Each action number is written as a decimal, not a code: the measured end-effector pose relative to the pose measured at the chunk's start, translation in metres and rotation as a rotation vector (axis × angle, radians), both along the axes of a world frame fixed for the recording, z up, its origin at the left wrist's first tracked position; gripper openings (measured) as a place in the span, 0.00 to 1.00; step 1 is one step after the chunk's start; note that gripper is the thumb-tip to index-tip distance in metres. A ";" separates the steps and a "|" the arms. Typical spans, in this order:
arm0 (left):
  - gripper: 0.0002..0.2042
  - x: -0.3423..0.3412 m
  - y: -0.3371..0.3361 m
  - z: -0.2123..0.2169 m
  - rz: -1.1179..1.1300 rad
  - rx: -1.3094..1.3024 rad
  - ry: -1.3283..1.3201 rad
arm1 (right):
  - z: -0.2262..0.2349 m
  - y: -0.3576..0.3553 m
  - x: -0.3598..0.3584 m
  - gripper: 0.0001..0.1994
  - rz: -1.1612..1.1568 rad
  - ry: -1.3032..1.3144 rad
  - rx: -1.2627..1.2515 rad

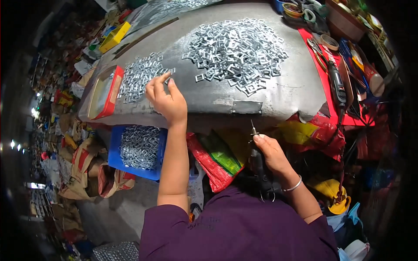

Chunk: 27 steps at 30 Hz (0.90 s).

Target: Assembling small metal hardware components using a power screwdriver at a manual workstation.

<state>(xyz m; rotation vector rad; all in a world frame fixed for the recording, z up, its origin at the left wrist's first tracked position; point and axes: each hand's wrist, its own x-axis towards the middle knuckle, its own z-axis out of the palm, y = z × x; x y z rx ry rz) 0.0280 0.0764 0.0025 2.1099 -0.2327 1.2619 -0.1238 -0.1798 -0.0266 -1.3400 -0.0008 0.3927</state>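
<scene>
Our left hand pinches what looks like one small metal clip at the near edge of the smaller clip pile on the tabletop, fingertips closed to lift it. Our right hand grips a black rotary tool upright near our lap, bit pointed away from us. Below the left hand, a blue tray holds more clips.

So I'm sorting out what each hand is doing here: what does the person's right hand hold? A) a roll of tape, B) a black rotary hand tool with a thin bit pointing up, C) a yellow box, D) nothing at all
B: the right hand is wrapped around a black rotary tool with its thin bit pointing up, held below the table edge, while the left hand reaches the small metal pieces on the table.
</scene>
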 end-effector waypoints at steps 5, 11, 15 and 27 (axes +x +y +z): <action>0.09 0.037 0.016 -0.020 0.101 0.331 0.313 | -0.003 0.015 -0.001 0.14 0.035 -0.013 0.021; 0.08 -0.012 -0.044 -0.006 -0.373 -0.038 0.377 | -0.023 0.001 -0.002 0.15 0.003 -0.083 -0.016; 0.11 -0.052 -0.080 -0.028 -0.577 -0.044 0.220 | -0.009 -0.002 0.004 0.18 -0.003 0.127 0.090; 0.13 -0.054 -0.078 -0.044 -0.648 0.061 0.073 | 0.010 0.012 0.027 0.22 -0.078 0.313 0.227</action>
